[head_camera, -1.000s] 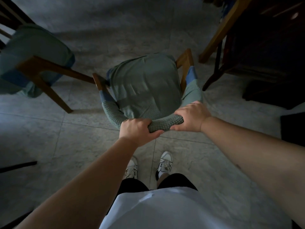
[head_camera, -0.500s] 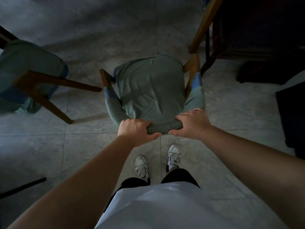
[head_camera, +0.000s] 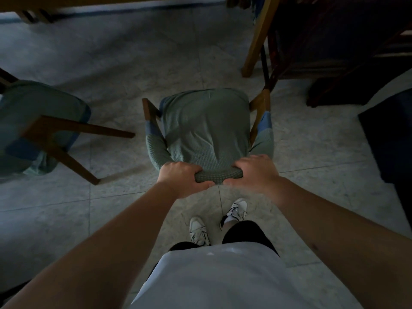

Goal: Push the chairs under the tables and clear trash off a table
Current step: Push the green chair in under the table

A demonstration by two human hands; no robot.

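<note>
Head view: both hands, left [head_camera: 180, 179] and right [head_camera: 254, 172], clamp the top of the chair [head_camera: 207, 132] back. It stands on the floor just short of the table leg [head_camera: 256, 41].

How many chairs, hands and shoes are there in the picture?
Chairs: 2, the held chair and the left chair.
Hands: 2, left hand and right hand, both gripping the held chair's backrest.
Shoes: 2, left shoe and right shoe.
Total: 6.
</note>
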